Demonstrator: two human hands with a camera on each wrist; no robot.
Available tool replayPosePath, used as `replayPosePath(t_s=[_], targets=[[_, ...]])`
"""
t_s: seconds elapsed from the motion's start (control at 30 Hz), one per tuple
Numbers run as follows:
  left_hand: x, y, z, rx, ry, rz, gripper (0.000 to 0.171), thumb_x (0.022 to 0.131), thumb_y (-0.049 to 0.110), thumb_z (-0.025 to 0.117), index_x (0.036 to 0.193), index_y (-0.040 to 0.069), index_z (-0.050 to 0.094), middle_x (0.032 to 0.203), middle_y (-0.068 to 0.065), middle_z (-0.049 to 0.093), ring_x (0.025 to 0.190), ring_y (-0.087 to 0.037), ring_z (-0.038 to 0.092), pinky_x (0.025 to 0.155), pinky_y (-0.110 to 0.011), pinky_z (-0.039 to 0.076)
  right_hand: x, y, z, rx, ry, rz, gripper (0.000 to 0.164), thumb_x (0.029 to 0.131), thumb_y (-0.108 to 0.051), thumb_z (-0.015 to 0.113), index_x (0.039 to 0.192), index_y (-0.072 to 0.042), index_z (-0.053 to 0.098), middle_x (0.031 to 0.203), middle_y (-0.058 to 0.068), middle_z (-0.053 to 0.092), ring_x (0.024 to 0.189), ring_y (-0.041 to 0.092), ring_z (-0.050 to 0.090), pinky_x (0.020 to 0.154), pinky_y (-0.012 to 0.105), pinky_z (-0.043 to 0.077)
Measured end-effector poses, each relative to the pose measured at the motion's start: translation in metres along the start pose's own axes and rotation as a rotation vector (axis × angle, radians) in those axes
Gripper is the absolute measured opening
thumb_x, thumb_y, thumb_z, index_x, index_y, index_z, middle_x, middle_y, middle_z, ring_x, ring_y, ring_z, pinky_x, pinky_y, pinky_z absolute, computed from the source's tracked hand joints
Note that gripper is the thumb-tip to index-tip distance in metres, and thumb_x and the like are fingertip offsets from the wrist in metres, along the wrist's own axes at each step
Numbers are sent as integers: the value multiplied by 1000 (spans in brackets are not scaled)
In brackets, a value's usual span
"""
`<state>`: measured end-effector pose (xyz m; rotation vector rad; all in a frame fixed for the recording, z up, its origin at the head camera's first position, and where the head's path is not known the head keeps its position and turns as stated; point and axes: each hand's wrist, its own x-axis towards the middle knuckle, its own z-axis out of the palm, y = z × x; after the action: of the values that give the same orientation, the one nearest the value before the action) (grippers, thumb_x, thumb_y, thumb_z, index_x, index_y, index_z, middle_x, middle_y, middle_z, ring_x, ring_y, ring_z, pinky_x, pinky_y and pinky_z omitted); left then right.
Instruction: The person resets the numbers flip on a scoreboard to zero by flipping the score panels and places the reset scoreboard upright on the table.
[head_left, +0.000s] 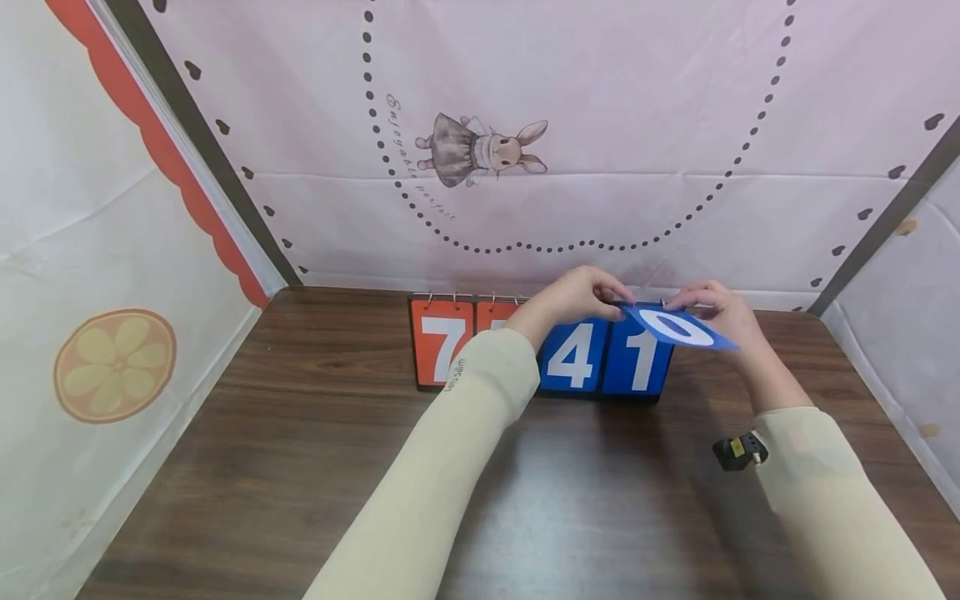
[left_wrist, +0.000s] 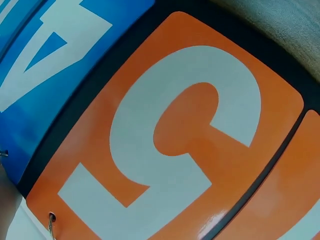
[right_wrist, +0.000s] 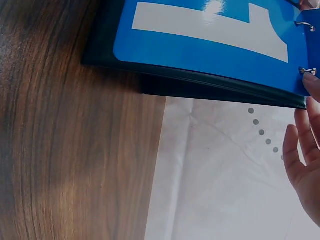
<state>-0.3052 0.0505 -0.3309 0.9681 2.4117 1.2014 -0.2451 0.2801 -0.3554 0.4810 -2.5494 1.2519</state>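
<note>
A tabletop flip scoreboard with a black backing stands at the table's far edge. Its orange-red cards show 7 and 5; its blue cards show 4 and 1. A blue card with a white 0 is tilted up off the rings, above the 1. My left hand pinches near that card's left corner with thumb and forefinger. At the scoreboard's upper right corner, my right hand grips the edge, thumb by a metal ring and fingers behind.
The brown wooden table spreads in front of the scoreboard. A white printed cloth wall with a rabbit picture rises right behind it, with more cloth at both sides. A small black camera sits at my right wrist.
</note>
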Motion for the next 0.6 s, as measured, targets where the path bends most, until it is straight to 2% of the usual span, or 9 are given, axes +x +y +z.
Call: replayPosePath(t_s=[0.13,0.37,0.47,0.6], targets=[[0,2,1,71,16,-3,14,87,11,72,100,14,74,100,2,57,92,-10,49,77,-20,48,-2,-1,1,-61,4,12,12,80,11,69,92,11,67,102,17,52,93,16,44,73,35,41],[-2,3,1,147,21,-6,9,86,12,72,94,16,75,103,2,55,95,-9,48,79,-19,48,-6,-5,7,-72,53,90,9,88,0,66,94,6,69,107,13,51,97,24,43,74,37,39],[-2,3,1,192,17,-6,10,86,13,72,95,18,75,105,3,54,98,-9,45,79,-20,47,-7,-2,9,-113,66,59,8,87,2,67,93,5,70,108,13,51,99,27,44,77,40,42],[-2,4,2,268,5,-29,13,86,16,73,97,22,75,110,3,52,106,-11,39,83,-23,45,-11,3,9,-133,65,-3,11,83,11,67,93,6,70,109,15,51,103,31,43,82,17,41]])
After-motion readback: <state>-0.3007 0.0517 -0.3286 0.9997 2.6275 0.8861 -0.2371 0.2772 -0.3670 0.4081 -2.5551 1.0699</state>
